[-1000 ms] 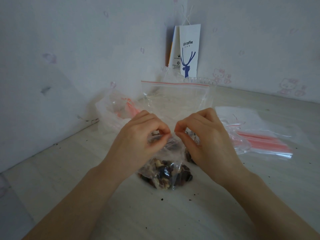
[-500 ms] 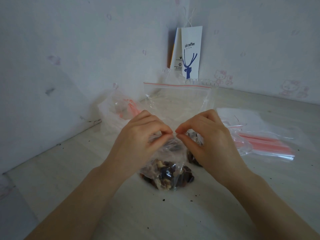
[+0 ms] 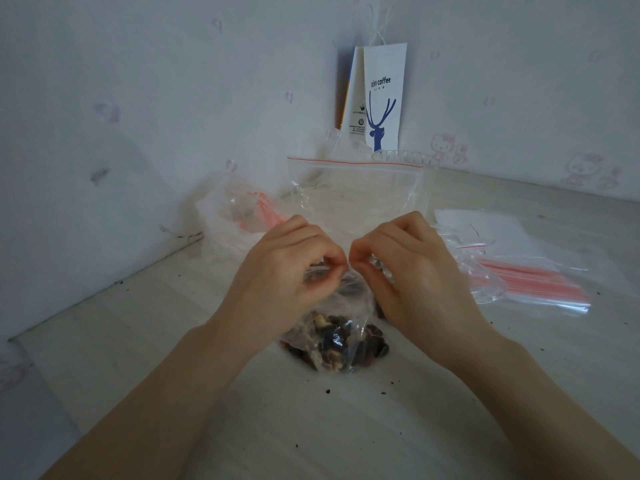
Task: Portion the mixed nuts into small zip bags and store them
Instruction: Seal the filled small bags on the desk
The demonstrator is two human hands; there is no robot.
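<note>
The left hand (image 3: 287,271) is pinching the top edge of a small clear plastic zip bag of mixed brown nuts (image 3: 334,341) between thumb and curled forefinger. The right hand (image 3: 412,271) is pinching the same edge just beside it, so the two hands' fingertips are almost meeting. The filled bottom of the bag is sitting below both hands on the pale wooden worktop (image 3: 311,427). Just beyond the hands a larger clear zip bag with a red seal line (image 3: 356,192) is standing upright. A flat stack of clear red-striped zip bags (image 3: 530,282) is lying to the right of the right hand, and a crumpled clear plastic wrapper (image 3: 235,209) to the left of the left hand. Farther back, a white paper bag with a blue deer print (image 3: 382,98) is leaning in the wall corner.
</note>
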